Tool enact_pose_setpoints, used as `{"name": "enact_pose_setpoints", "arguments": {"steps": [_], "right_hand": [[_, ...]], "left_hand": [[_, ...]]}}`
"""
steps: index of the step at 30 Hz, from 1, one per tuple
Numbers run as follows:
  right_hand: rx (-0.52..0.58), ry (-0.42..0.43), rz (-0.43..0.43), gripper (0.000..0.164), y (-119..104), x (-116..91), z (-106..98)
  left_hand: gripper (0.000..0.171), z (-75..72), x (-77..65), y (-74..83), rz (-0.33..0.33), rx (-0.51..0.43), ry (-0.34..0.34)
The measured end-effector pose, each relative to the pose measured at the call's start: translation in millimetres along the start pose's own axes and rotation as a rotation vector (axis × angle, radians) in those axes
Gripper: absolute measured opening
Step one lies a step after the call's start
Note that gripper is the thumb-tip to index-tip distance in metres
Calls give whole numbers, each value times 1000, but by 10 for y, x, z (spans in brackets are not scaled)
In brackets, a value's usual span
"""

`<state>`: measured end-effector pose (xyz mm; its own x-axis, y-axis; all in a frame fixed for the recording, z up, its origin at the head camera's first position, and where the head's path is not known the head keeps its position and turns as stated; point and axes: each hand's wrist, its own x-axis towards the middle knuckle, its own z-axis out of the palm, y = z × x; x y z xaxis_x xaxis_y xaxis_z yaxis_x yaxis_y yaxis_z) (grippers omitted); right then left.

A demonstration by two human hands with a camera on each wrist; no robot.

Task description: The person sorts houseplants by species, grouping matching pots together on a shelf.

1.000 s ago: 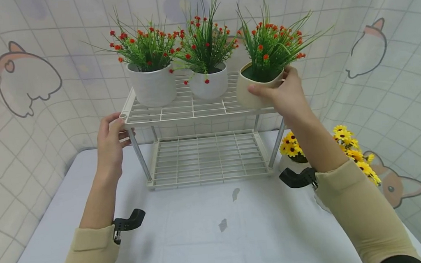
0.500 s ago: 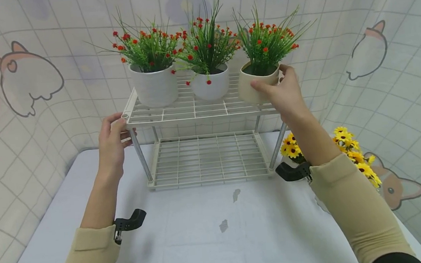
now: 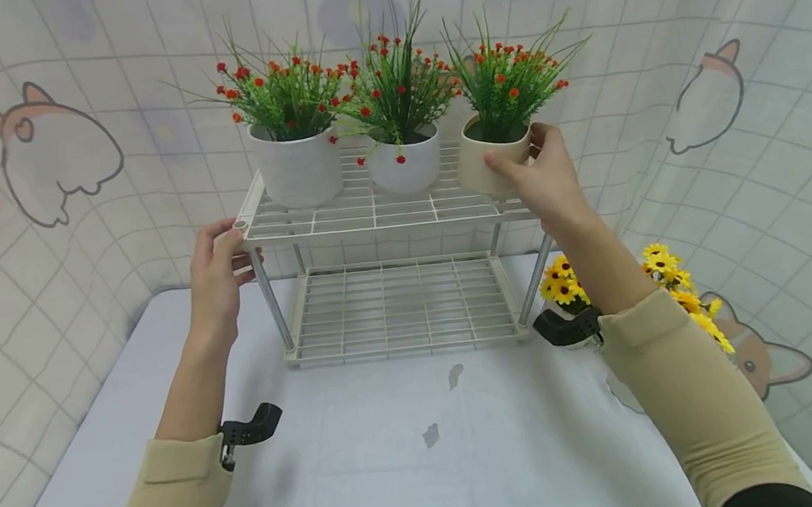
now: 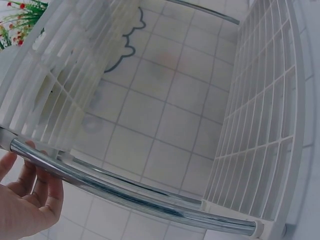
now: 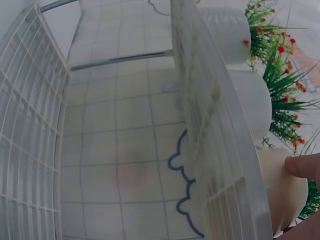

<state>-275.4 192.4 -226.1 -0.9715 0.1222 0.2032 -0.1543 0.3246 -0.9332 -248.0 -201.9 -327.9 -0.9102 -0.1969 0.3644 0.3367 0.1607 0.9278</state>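
Observation:
On the top tier of a white two-tier wire rack [image 3: 381, 215] stand three potted plants with red flowers. My right hand [image 3: 546, 179] grips the cream flower pot [image 3: 488, 163] at the right end, thumb in front and fingers round its far side. In the right wrist view the thumb [image 5: 302, 166] presses on that pot. My left hand [image 3: 216, 280] holds the rack's front left top corner, its fingers curled behind the metal post [image 4: 125, 192]. A white pot [image 3: 404, 162] stands in the middle and a larger white pot [image 3: 298, 170] at the left.
Yellow flowers [image 3: 562, 282] in a pot stand right of the rack, partly behind my right forearm, with more yellow flowers [image 3: 673, 284] further right. The lower wire shelf [image 3: 403, 305] rests on the white-covered table [image 3: 364, 448]. A tiled-pattern curtain surrounds the table.
The cream pot has gone from tilted to upright and moved slightly left, with my right hand still holding it. My left hand has stayed at the rack's corner.

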Motion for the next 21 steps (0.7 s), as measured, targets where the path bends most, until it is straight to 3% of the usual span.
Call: {"name": "enact_pose_setpoints", "arguments": {"steps": [11,21], "right_hand": [[18,-19,-14,93,0,-133,-77],[-21,-31,-56,89,48,-441,-190]], "left_hand": [[45,7,-13,19,3,38,-3],[42,9,-9,29,15,18,-1]]}}
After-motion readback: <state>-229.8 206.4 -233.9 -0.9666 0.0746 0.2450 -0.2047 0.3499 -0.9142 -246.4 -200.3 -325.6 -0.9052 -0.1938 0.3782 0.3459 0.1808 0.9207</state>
